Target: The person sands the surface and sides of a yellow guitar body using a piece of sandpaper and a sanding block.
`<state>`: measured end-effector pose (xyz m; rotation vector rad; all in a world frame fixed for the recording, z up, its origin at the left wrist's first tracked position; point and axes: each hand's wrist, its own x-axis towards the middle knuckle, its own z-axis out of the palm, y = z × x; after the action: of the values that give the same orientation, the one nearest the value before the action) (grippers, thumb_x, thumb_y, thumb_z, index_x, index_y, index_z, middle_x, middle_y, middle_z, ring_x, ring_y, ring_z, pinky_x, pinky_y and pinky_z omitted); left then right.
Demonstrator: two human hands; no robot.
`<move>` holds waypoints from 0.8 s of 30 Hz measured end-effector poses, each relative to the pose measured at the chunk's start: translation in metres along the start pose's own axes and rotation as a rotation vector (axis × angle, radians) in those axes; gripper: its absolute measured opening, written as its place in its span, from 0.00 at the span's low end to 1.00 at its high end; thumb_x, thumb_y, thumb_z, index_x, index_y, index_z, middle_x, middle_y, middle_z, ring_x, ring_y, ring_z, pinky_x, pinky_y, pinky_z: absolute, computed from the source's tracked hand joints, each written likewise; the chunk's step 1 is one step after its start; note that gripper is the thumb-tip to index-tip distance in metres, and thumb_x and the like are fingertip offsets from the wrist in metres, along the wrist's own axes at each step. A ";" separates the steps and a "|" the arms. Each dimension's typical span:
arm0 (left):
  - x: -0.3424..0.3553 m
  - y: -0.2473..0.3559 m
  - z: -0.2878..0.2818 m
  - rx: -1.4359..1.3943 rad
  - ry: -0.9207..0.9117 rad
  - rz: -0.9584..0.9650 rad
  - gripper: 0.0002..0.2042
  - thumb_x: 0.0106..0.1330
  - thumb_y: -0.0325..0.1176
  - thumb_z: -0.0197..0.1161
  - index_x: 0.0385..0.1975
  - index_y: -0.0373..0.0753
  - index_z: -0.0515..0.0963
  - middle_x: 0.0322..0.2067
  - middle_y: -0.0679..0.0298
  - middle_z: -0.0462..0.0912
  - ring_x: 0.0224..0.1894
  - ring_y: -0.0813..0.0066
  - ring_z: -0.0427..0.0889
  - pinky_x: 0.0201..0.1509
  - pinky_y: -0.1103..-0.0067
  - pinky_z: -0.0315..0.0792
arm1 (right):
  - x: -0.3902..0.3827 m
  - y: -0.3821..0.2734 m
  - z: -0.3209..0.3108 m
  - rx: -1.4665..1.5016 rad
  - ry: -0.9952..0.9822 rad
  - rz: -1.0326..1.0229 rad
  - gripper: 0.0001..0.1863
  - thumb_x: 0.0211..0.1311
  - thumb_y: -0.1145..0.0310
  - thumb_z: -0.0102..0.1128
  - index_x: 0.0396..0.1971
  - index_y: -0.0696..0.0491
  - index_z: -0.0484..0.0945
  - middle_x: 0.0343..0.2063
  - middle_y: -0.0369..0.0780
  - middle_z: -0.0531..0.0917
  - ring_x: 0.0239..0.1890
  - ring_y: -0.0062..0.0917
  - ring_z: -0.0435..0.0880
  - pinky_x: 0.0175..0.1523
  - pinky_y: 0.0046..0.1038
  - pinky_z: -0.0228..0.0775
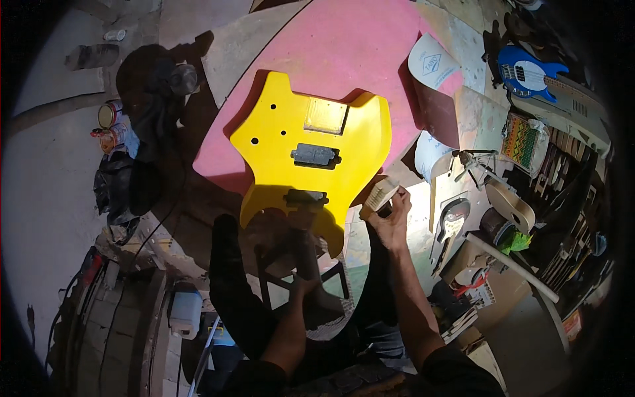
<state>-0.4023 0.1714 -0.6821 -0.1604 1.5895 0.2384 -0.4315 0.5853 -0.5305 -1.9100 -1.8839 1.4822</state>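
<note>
Yellow guitar body (317,178), at twelve o'clock from us; right hand (395,221) at its four o'clock, fingers round a pale block (383,193); left hand (303,282) at six, finger state we cannot tell; smoothing, we judge, next wanting flat contact

One head-worn fisheye looks steeply down from nearby, forearms (411,301) at bottom centre, yellow guitar body (314,178) mid-frame.
</note>
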 end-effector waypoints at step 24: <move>-0.066 0.285 -0.081 -0.308 -0.117 0.814 0.33 0.71 0.55 0.64 0.69 0.40 0.71 0.62 0.56 0.80 0.59 0.60 0.83 0.57 0.61 0.81 | -0.075 -0.027 -0.051 0.136 -0.194 -0.503 0.36 0.43 0.71 0.75 0.59 0.55 0.79 0.56 0.45 0.74 0.63 0.38 0.73 0.72 0.35 0.63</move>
<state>-0.5499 0.4234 -0.5994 0.2730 1.4223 1.1042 -0.4016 0.5590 -0.4446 -1.1480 -2.0709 1.6066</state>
